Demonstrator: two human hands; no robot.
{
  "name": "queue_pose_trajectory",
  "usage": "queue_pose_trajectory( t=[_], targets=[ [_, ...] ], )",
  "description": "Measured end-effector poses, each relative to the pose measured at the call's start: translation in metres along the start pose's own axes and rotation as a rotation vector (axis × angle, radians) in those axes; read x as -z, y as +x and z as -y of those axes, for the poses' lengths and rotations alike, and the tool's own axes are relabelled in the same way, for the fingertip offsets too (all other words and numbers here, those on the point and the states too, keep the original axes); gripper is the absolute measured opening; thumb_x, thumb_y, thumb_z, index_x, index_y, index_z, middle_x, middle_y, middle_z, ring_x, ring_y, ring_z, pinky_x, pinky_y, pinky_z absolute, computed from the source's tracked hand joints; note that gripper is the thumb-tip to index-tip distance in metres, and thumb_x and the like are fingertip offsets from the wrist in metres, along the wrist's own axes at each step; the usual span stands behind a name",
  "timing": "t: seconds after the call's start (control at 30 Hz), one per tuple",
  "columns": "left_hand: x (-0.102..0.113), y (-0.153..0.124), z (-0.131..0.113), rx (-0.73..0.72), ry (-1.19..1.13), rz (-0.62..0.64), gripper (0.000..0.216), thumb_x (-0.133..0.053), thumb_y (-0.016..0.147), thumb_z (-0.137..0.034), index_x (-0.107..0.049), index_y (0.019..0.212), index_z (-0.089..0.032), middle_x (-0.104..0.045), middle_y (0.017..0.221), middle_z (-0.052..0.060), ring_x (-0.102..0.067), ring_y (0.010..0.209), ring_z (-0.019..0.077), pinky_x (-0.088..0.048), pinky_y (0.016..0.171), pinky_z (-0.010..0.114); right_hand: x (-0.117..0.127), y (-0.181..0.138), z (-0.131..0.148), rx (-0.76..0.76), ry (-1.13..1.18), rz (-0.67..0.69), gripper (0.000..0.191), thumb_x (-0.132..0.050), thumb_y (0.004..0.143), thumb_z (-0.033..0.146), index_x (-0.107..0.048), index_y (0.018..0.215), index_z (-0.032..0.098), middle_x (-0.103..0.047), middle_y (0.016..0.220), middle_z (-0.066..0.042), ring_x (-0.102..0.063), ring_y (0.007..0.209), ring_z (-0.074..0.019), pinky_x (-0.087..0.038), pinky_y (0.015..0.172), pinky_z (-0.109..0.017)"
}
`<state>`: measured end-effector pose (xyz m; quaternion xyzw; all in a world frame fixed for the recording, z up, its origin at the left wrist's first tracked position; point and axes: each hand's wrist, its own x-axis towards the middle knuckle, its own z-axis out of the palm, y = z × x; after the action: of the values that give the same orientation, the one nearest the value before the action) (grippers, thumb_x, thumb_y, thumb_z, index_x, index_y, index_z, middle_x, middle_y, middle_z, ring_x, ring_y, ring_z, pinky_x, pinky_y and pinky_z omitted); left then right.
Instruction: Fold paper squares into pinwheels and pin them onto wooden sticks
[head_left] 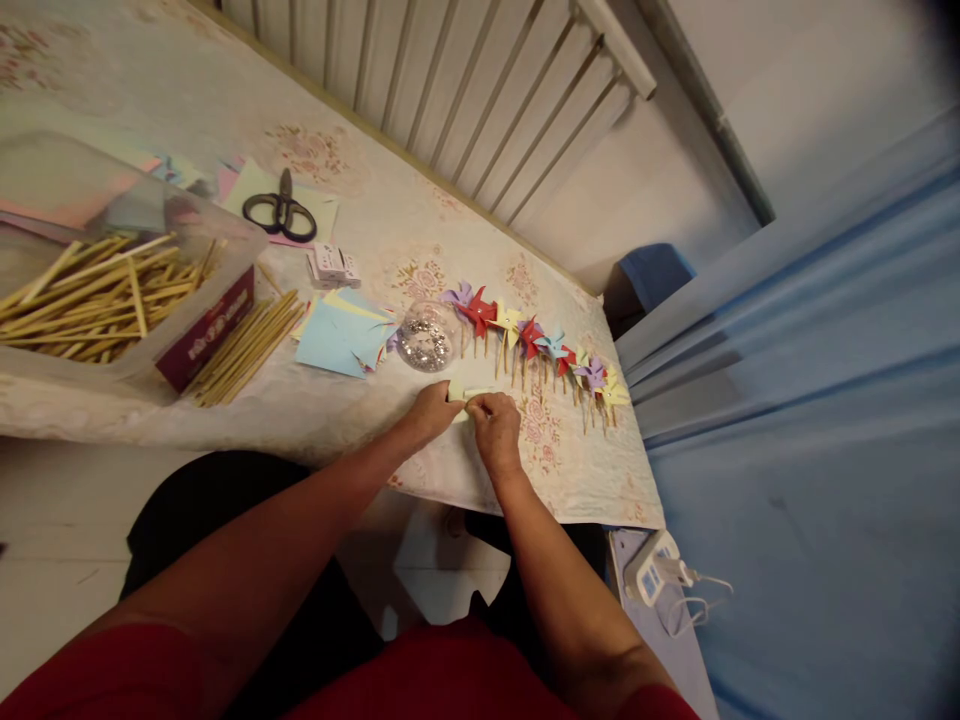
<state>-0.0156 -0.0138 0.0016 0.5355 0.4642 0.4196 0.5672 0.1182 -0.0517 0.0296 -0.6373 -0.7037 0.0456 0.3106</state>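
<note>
Over the near edge of the table, my left hand [435, 408] and my right hand [496, 420] meet at a small piece of pale yellow paper [459, 394]. The left fingers pinch its left side; the right thumb and fingertips close on its right side. How the paper is folded between them cannot be made out. Just beyond my hands sits a clear round dish of small shiny pins [426, 338]. To its left lies a stack of cut paper squares [341, 338], light blue on top. Several finished paper pinwheels [531, 335] on sticks lie in a row to the right.
At left stands a clear plastic box [259, 245] of wooden sticks, with a bundle of sticks [247, 345] beside it. Black-handled scissors [282, 212] rest on paper behind small boxes [332, 266]. A radiator [450, 90] lines the back; a blue curtain [795, 400] and power strip [654, 570] are at right.
</note>
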Motion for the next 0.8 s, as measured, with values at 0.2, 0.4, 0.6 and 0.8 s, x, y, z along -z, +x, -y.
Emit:
queue_pose_trajectory(
  t=[0.2, 0.4, 0.6, 0.8],
  targets=[
    [0.001, 0.001, 0.000, 0.023, 0.002, -0.015, 0.025, -0.061, 0.069, -0.015, -0.071, 0.091, -0.010, -0.074, 0.086, 0.006, -0.064, 0.080, 0.0194, -0.050, 0.074, 0.028, -0.014, -0.002, -0.004, -0.186, 0.143, -0.045, 0.018, -0.058, 0.082, 0.022, -0.066, 0.066, 0.021, -0.060, 0.065, 0.003, -0.053, 0.065, -0.0166, -0.040, 0.067, -0.029],
    [0.002, 0.001, -0.003, 0.009, -0.024, -0.020, 0.025, -0.062, 0.069, -0.015, -0.072, 0.092, -0.011, -0.075, 0.088, 0.005, -0.064, 0.081, 0.0197, -0.049, 0.073, 0.027, 0.010, 0.009, 0.004, 0.157, -0.115, 0.092, 0.016, -0.062, 0.087, 0.022, -0.069, 0.073, 0.023, -0.061, 0.075, -0.004, -0.051, 0.081, -0.0214, -0.040, 0.079, -0.034],
    [0.002, 0.004, 0.004, 0.034, 0.020, -0.029, 0.026, -0.061, 0.071, -0.016, -0.072, 0.093, -0.010, -0.075, 0.089, 0.007, -0.064, 0.081, 0.0199, -0.049, 0.072, 0.027, -0.011, 0.005, -0.003, -0.122, 0.105, 0.006, 0.017, -0.060, 0.084, 0.020, -0.065, 0.067, 0.021, -0.061, 0.068, 0.001, -0.054, 0.071, -0.0179, -0.041, 0.072, -0.030],
    [0.003, 0.004, 0.002, 0.032, 0.053, -0.034, 0.028, -0.061, 0.071, -0.015, -0.072, 0.096, -0.010, -0.075, 0.090, 0.007, -0.065, 0.081, 0.0202, -0.048, 0.070, 0.026, -0.009, 0.008, -0.001, -0.087, 0.053, 0.036, 0.018, -0.060, 0.083, 0.020, -0.064, 0.066, 0.022, -0.061, 0.068, 0.001, -0.053, 0.071, -0.0181, -0.041, 0.073, -0.030]
  ],
)
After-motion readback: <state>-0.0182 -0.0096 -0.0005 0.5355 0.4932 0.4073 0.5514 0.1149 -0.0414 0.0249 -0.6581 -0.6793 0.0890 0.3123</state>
